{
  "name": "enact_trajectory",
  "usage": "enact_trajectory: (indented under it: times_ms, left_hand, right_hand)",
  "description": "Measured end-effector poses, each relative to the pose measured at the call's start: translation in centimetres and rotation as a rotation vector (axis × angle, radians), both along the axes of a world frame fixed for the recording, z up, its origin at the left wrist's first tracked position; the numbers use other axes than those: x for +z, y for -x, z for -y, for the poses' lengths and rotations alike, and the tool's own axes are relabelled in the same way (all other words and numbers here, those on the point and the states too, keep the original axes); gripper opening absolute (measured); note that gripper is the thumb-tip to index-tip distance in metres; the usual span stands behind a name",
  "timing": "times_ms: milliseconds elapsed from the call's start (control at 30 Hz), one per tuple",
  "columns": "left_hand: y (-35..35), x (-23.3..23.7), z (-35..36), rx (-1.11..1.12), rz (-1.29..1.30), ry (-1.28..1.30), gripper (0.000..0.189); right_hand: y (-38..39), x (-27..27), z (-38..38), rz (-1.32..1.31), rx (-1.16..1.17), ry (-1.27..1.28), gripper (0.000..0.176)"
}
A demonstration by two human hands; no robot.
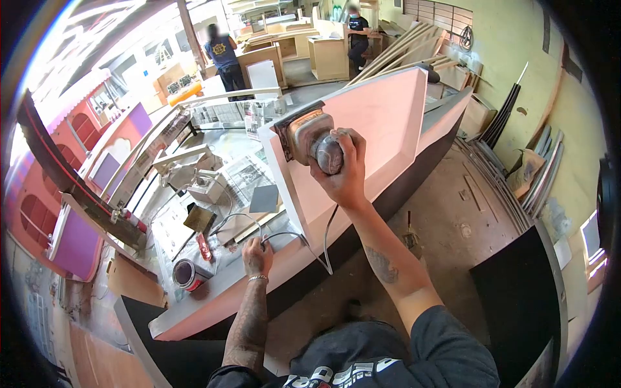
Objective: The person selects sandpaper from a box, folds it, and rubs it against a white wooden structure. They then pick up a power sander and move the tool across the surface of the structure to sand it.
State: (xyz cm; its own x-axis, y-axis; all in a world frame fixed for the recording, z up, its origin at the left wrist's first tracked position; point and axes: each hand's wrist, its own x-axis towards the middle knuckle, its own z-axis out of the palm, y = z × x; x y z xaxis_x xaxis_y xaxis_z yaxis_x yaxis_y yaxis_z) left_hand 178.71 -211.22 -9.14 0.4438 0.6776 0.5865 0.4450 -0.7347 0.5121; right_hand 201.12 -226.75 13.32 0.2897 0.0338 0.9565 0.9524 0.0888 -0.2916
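My right hand [348, 171] grips the rounded rear of an electric sander [307, 132]. The sander's flat pad is against the left edge of an upright pink panel [369, 123] with pale, raised borders. From the tool a grey power cord [328, 249] hangs down and loops back to the left. My left hand [257, 257] is closed around the cord, low over the long grey-topped counter [226, 284]. Left of it are an open paint can [189, 275], a red-handled tool [204, 247] and a dark grey square sheet [264, 198].
Newspaper [249, 171] covers much of the work surface. Two people, one in a dark blue shirt [223, 55] and one in black [358, 32], stand among wooden cabinets at the back. Long boards [401, 52] lean at back right; black panels [517, 284] stand at lower right.
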Motion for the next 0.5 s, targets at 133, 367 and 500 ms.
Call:
enact_trajectory:
  times_ms: [133, 367, 500]
  left_hand:
    - [-0.01, 0.38, 0.14, 0.018, -0.005, -0.026, 0.018]
    - [-0.12, 0.08, 0.09, 0.028, 0.013, -0.029, 0.019]
    - [-0.27, 0.62, 0.26, 0.052, -0.031, -0.042, 0.020]
  right_hand:
    - [0.05, 0.23, -0.06, 0.041, 0.030, 0.000, 0.077]
    - [0.46, 0.47, 0.14, 0.047, 0.019, 0.058, 0.081]
    - [0.38, 0.61, 0.12, 0.031, 0.037, 0.062, 0.081]
